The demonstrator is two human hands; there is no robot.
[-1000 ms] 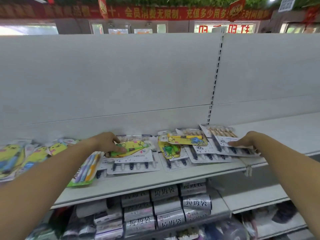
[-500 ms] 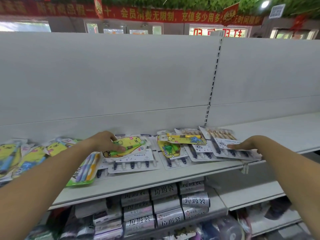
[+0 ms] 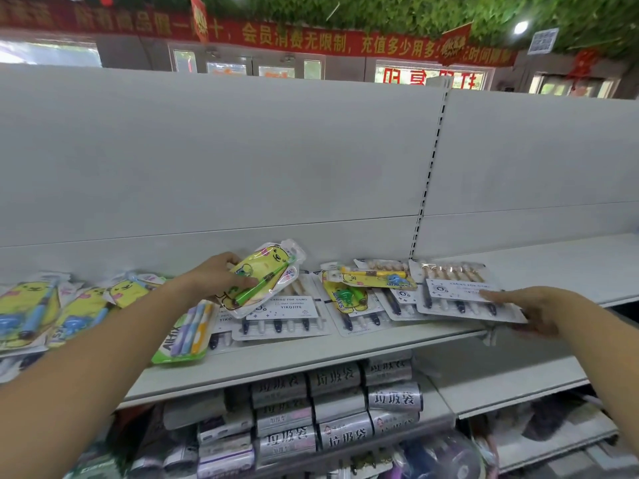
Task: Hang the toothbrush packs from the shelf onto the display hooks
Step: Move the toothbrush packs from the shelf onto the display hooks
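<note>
Here, at the far left of the shelf (image 3: 311, 361), a row of yellow cartoon packs (image 3: 27, 309) lies flat and overlapping. Just right of them a green pack (image 3: 186, 337) of pastel brushes lies at the near edge, partly under the left forearm. The left hand (image 3: 214, 281) grips a yellow toothbrush pack (image 3: 266, 274) holding a green brush, its fingers curled round the pack's left edge. The pack is tilted, its top toward the grey back panel (image 3: 242, 150), above a white card of dark-handled brushes (image 3: 280, 316). Further right, two more yellow packs (image 3: 349, 295) lie across other white cards. At the right end the right hand (image 3: 529, 305) pinches the near right corner of a white multi-brush card (image 3: 456, 292), one digit on top, the rest under its edge. This card rests on the shelf. Below, silver rolls (image 3: 332, 409) fill the lower shelf.
</note>
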